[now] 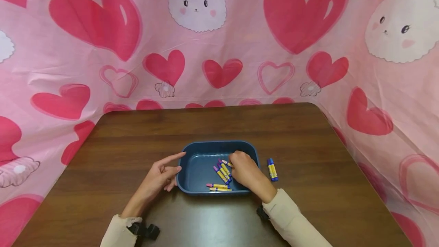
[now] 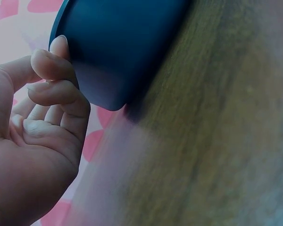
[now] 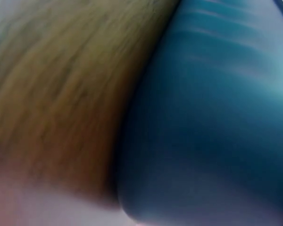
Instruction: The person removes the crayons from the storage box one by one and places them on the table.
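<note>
A dark blue rectangular tub (image 1: 197, 163) stands on the table with several yellow-wrapped crayons inside. The right hand (image 1: 247, 170) reaches in over its right side, fingers curled, and pinches a crayon (image 1: 225, 162) with a pale tip at the fingertips. More crayons (image 1: 220, 175) lie just left of that hand, and a pink-tipped crayon (image 1: 218, 186) lies near the front wall. At the tub's left end the left hand (image 1: 159, 174) rests its index fingertip and thumb against the rim. The right wrist view shows the tub wall (image 3: 203, 132), blurred, without the fingers.
Two blue-capped crayons (image 1: 272, 169) lie side by side on the brown wooden table (image 1: 308, 140), just right of the tub. A pink cloth (image 1: 219, 45) with hearts and rabbits hangs behind and along both sides of the table.
</note>
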`<state>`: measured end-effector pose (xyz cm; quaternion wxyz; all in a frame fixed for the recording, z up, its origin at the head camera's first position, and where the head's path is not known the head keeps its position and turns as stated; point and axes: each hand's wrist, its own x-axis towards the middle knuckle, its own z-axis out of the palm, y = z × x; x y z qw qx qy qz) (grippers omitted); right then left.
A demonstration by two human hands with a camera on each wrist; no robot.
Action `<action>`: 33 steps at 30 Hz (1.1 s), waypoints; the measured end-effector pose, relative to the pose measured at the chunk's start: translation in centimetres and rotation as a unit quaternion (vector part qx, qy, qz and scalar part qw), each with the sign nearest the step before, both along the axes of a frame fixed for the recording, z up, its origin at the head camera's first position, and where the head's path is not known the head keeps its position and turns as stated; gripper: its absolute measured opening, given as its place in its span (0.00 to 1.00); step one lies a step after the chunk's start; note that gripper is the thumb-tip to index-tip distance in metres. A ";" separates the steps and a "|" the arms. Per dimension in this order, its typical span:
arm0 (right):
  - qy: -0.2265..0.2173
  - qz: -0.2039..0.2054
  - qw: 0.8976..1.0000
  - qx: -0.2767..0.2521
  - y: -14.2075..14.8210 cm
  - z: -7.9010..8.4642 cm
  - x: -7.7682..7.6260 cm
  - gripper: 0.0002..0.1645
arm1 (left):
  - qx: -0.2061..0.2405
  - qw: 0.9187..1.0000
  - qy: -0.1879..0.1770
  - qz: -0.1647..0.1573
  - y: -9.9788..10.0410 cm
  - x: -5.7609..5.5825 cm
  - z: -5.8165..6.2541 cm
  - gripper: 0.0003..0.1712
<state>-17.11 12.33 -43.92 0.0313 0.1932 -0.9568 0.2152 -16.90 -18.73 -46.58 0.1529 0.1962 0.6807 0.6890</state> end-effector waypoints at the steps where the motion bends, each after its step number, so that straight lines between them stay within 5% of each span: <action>1: -0.003 -0.004 1.000 0.002 0.0 0.0 0.0 0.18 | 0.001 1.000 0.002 -0.001 0.0 0.0 0.0 0.29; 17: -0.017 -0.013 0.999 -0.027 -0.1 0.3 0.0 0.23 | 0.005 1.000 0.010 -0.008 0.0 0.0 -0.2 0.29; 27: -0.034 -0.029 0.996 -0.076 0.2 0.7 -0.2 0.03 | 0.007 1.000 0.012 -0.007 -0.2 -0.1 -0.3 0.29; 33: 0.001 -0.042 0.991 -0.124 0.4 0.9 0.2 0.02 | 0.000 1.000 0.014 -0.010 -0.2 0.0 -0.2 0.29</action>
